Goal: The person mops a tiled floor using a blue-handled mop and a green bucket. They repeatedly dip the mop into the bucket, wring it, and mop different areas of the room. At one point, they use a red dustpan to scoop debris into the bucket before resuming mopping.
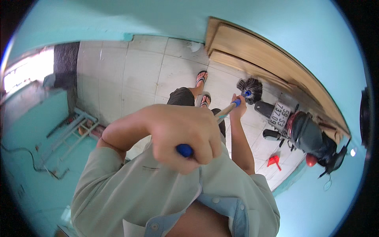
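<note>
A string mop with a pale handle runs away from my chest, its dark grey strands (251, 90) on the floor side beyond my right hand. My left hand (183, 136) is closed round the top end of the mop handle, close to the camera, with the blue end cap (184, 150) showing through the fist. Lower down, my right hand (238, 106) grips the handle (227, 111) beside its blue collar, just short of the mop head. My left hand hides the upper part of the handle.
Wooden boards (256, 47) lean on the far right wall. A parked motorbike (308, 130) stands to the right, with a red dustpan (273, 160) nearby on the tiled floor (142, 67). A white metal frame (81, 132) and a dark mat (66, 59) are at left.
</note>
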Available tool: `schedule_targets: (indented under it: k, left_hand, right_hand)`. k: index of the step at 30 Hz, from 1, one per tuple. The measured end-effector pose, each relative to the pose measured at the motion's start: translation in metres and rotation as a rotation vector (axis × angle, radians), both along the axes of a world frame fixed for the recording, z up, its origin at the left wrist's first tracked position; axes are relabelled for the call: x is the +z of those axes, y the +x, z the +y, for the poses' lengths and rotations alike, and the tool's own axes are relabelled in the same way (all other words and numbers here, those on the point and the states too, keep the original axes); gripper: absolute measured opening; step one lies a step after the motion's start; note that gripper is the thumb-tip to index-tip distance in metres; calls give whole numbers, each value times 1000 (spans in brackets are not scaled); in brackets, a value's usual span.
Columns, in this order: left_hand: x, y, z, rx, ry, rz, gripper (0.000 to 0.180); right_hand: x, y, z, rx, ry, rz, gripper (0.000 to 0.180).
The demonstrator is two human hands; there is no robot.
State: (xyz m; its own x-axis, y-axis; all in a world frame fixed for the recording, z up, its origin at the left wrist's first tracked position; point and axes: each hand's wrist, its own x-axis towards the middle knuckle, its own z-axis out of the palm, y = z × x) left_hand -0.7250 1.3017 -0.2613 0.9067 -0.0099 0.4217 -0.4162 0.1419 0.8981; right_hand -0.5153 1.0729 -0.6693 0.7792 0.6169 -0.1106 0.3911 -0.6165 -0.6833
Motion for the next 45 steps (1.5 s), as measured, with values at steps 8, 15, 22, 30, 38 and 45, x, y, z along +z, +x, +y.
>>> schedule_targets:
  k: [8,15,22,30,38,45]
  left_hand:
    - [67,-106,-88,224,-29,-158,31]
    - [100,-200,-109,462,118,2,26]
    - [72,-355,-125,758,111,38,25]
    - [84,-438,-172,1266,86,125,18]
    - [64,-452,-175,1622,222,303,19]
    - [27,-438,-198,1894,107,278,24]
  right_hand:
    - [94,-129,11,437,154,316,26]
    - [65,-237,55,739,283,207,23]
    - [42,-347,101,1027,161,122,22]
    - [42,-499,136,1387,120,276,16]
    - [15,-617,190,1742,103,418,19]
    - [-2,-639,215,2058,-7,399,21]
